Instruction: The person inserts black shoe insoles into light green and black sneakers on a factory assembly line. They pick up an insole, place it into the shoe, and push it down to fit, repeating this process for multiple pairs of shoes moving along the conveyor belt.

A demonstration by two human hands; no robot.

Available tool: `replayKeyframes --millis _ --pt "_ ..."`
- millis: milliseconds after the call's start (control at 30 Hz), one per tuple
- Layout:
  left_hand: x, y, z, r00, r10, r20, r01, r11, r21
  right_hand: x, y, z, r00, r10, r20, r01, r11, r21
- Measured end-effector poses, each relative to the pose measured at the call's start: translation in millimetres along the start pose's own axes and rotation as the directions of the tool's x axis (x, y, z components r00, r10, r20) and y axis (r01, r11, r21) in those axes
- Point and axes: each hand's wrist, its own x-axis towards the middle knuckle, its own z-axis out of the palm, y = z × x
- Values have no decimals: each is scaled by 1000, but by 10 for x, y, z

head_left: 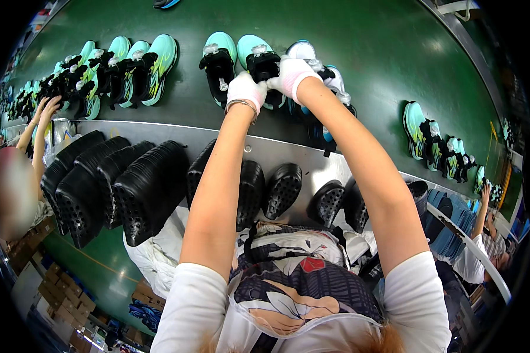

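Note:
White-gloved, my left hand [246, 91] is closed at the near end of a mint-green sports shoe [254, 42] with a black collar. My right hand [291, 75], gloved too, grips the same shoe's collar from the right, its fingertips partly hidden. Just left stands a matching mint shoe [220, 40], with a small pale tag or fitting lying in its black opening. Beyond my right wrist are a white-and-blue shoe [301, 49] and another white-and-blue shoe [334, 79], both partly covered by my hand and arm.
Several mint shoes [162, 65] line the green work surface [371, 35] at left; more mint shoes [415, 120] stand at right. Black ridged shoe forms [150, 188] sit along the metal near edge [318, 162]. Co-workers' hands [48, 109] reach in at far left; another person's hand [486, 193] is at right.

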Motion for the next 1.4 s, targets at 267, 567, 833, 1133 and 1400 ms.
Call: replayKeyframes --millis 267,567,833,1133,1400 --pt "128 -20 -35 989 -94 115 98 995 -29 203 -8 230 992 -117 -44 110 985 -132" --pt "48 77 142 981 -34 -193 71 979 190 261 80 505 921 -263 -289 216 959 -185" --pt "189 -59 -235 989 -7 -151 34 983 181 -659 -33 149 882 -383 -275 387 921 -45" --pt "-453 579 -224 614 727 -307 -703 681 206 -1521 962 588 957 -266 -113 225 931 -286" --pt "-169 789 -76 779 623 76 -577 758 -304 -1509 1533 516 946 -185 -267 115 960 -256"
